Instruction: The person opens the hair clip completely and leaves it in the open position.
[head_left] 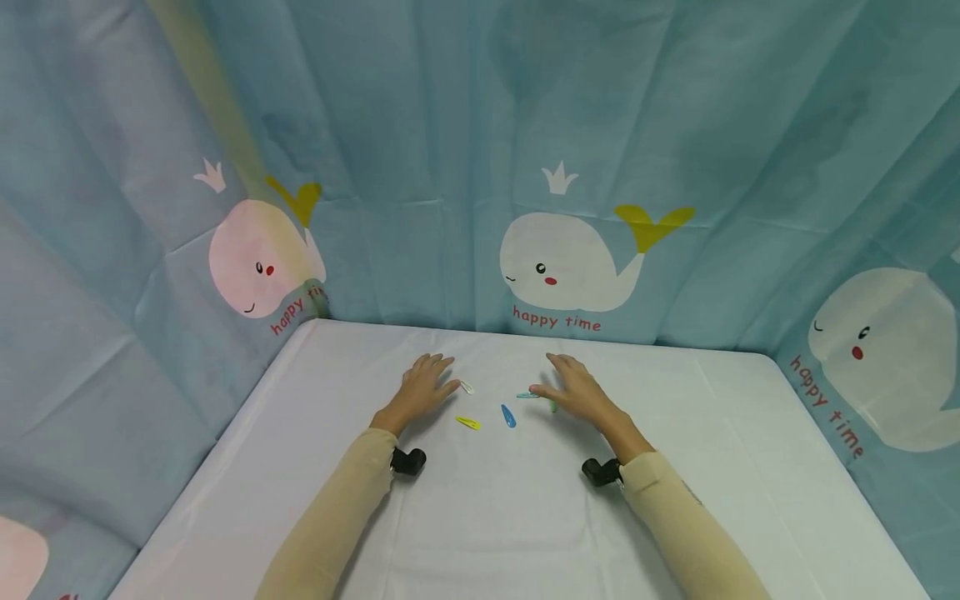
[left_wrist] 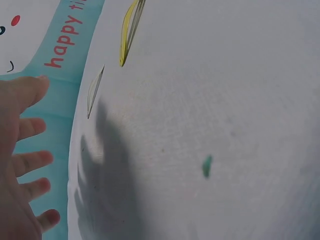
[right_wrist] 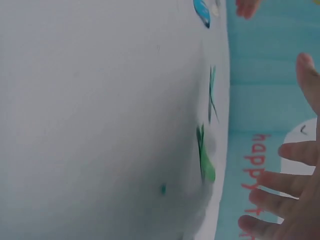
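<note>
Left hand (head_left: 420,388) and right hand (head_left: 581,393) spread wide, empty, over white table (head_left: 495,517). On table: white clip (head_left: 467,387) near left hand; yellow clip (head_left: 468,423), blue clip (head_left: 508,416) between hands; teal clip (head_left: 525,396), green clip (head_left: 553,407) by right hand.

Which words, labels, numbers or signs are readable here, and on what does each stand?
"happy time": curtain, under middle whale.
"happy time": curtain, by right whale.
"happy ti": curtain, by left whale; end unclear.
Red lettering, bottom left edge: cut off.
Wrist views: same phrase, incomplete.
Mark on right sleeve: too small.
Clips: none readable.
</note>
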